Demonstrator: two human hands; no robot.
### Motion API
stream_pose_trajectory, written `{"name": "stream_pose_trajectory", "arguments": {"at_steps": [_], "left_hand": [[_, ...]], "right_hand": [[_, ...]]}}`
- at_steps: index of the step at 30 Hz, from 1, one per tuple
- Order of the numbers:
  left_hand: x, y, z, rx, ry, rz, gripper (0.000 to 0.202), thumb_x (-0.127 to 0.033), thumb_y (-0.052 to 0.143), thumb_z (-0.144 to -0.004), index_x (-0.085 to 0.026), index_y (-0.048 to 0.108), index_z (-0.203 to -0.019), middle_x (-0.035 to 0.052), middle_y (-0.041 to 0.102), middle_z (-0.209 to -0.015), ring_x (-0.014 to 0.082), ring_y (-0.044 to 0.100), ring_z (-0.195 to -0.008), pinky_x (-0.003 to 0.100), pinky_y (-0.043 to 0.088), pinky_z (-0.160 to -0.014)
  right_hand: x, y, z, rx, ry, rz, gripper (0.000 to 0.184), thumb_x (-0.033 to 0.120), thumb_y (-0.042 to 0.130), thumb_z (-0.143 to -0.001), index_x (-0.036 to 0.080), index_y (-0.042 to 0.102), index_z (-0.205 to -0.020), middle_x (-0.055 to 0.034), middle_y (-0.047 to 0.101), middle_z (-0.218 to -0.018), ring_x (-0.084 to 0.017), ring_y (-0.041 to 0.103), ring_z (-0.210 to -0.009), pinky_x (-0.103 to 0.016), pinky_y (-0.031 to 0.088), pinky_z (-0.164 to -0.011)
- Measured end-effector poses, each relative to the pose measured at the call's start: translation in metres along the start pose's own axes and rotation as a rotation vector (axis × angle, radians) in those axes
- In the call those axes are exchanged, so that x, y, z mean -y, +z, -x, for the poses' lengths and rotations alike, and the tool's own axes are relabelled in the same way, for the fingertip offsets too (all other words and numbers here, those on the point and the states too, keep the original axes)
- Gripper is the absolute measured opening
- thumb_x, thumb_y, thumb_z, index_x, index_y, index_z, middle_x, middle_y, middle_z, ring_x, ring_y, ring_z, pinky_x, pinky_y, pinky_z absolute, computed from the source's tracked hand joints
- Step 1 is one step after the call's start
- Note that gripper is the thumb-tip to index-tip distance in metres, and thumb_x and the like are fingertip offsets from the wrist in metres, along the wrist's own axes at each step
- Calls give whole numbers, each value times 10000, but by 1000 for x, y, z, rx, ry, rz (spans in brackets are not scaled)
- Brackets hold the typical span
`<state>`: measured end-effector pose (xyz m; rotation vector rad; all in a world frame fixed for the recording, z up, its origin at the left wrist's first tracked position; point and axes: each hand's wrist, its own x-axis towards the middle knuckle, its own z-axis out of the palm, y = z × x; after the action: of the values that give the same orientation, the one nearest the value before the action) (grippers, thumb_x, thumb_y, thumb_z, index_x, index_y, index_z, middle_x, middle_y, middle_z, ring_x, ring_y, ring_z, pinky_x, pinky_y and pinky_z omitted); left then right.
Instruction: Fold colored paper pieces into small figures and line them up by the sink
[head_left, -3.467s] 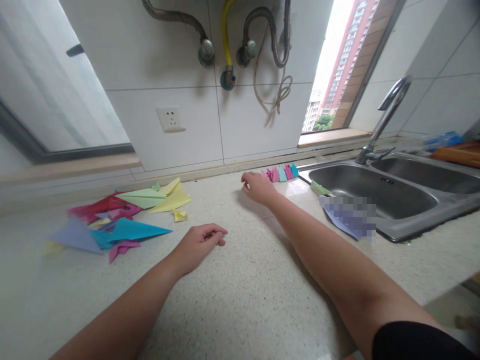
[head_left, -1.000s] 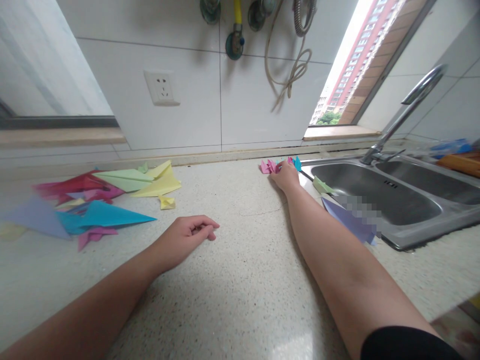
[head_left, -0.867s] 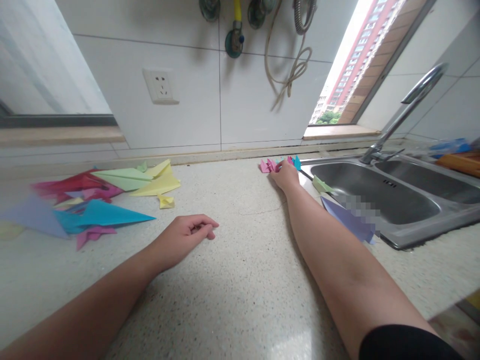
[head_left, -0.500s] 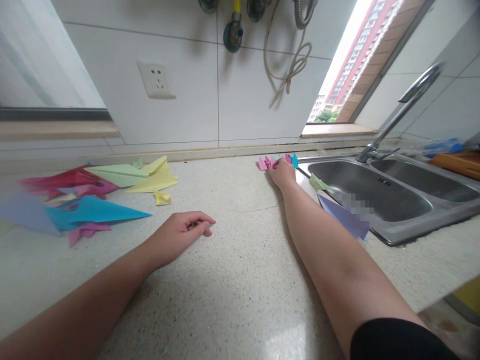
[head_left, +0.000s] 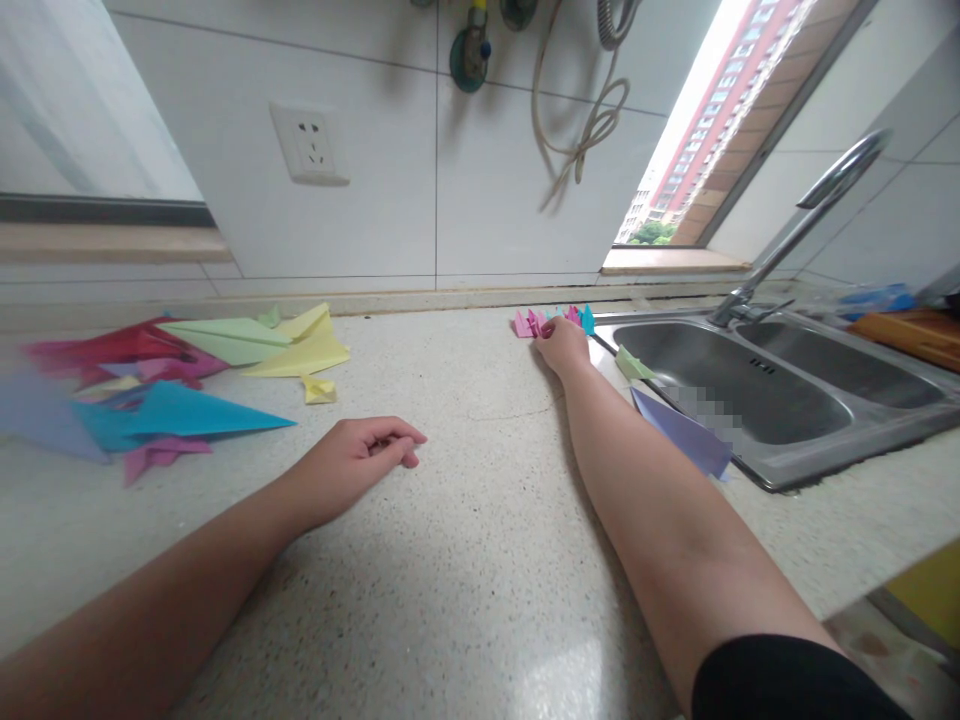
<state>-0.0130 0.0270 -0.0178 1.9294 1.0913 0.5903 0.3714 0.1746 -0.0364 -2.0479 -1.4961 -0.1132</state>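
Note:
My right hand [head_left: 562, 345] reaches to the far side of the counter, beside the sink. Its fingers are bent down and closed on a small pink origami piece [head_left: 535, 322] in a row of little folded papers; the fingertips are partly hidden. A blue folded paper [head_left: 586, 320] stands just right of that hand. My left hand [head_left: 373, 455] rests on the counter with fingers curled and thumb near the index finger, with nothing visible in it. Left of it lie a blue paper plane [head_left: 202, 410], a small yellow folded piece [head_left: 319, 390] and a pink folded piece [head_left: 169, 455].
Yellow [head_left: 311, 350], pale green [head_left: 229, 340] and red [head_left: 112, 345] paper planes lie heaped at the left. A purple folded paper [head_left: 682, 432] and a light green one [head_left: 632, 364] lie along the steel sink [head_left: 795, 470]. A faucet [head_left: 780, 250] rises behind it.
The view has shifted slightly, so the things at left sit a little farther left and higher. Both hands keep nearly the same place and pose.

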Motion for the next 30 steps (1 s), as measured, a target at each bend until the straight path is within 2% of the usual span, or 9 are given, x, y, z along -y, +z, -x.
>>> {"name": "stream_pose_trajectory", "arguments": {"at_steps": [9, 12, 14, 16, 20, 24, 27, 30], "left_hand": [[-2, 0, 0, -2, -2, 0, 256, -393, 528, -913, -242, 705, -1021, 18, 746, -890, 188, 673, -842, 317, 468, -763], [-1, -1, 0, 3, -1, 6, 250, -389, 528, -916, -245, 705, -1018, 15, 745, -891, 187, 671, -853, 313, 467, -768], [-1, -1, 0, 5, -6, 10, 246, -387, 530, -916, -247, 704, -1020, 13, 745, -891, 187, 671, -856, 312, 467, -769], [-1, -1, 1, 5, -9, 13, 243, -385, 531, -916, -249, 703, -1021, 11, 746, -890, 185, 671, -854, 310, 467, -770], [0, -1, 0, 0, 1, 8, 251, -387, 527, -915, -244, 704, -1020, 17, 747, -894, 190, 673, -858, 316, 470, -776], [-1, -1, 0, -2, 12, 7, 269, -391, 516, -914, -234, 704, -1026, 28, 748, -893, 201, 678, -857, 328, 479, -775], [-2, -2, 0, -2, 14, 5, 276, -394, 515, -908, -232, 704, -1027, 35, 749, -898, 206, 680, -858, 331, 488, -767], [-2, -2, 1, -3, 20, 5, 276, -391, 517, -904, -228, 707, -1019, 38, 749, -895, 206, 681, -854, 332, 494, -771]], "right_hand": [[-2, 4, 0, -30, -16, -111, 231, 219, 652, -716, 180, 706, -938, -107, 710, -928, -259, 623, -895, -371, 464, -817], [-6, 4, -5, -157, 97, -252, 213, 244, 555, -780, 172, 707, -910, -113, 712, -930, -255, 629, -906, -369, 463, -843], [-13, 2, -10, -240, 198, -304, 304, 215, 433, -819, 167, 704, -948, -118, 712, -972, -249, 634, -929, -363, 468, -845], [-21, -1, -13, -271, 265, -304, 384, 176, 365, -808, 157, 699, -996, -127, 711, -995, -250, 639, -933, -364, 477, -831], [-31, -2, -12, -256, 324, -295, 378, 174, 402, -750, 164, 724, -948, -118, 726, -924, -250, 650, -882, -347, 487, -794], [-29, 1, -8, -198, 294, -267, 332, 190, 451, -723, 187, 748, -871, -102, 742, -906, -245, 656, -865, -325, 483, -780], [-27, 0, -6, -159, 269, -221, 344, 191, 456, -733, 183, 753, -907, -109, 742, -945, -250, 656, -896, -328, 483, -791], [-28, -3, -4, -123, 233, -148, 359, 200, 445, -766, 157, 739, -967, -152, 725, -986, -279, 646, -941, -364, 485, -813]]}}
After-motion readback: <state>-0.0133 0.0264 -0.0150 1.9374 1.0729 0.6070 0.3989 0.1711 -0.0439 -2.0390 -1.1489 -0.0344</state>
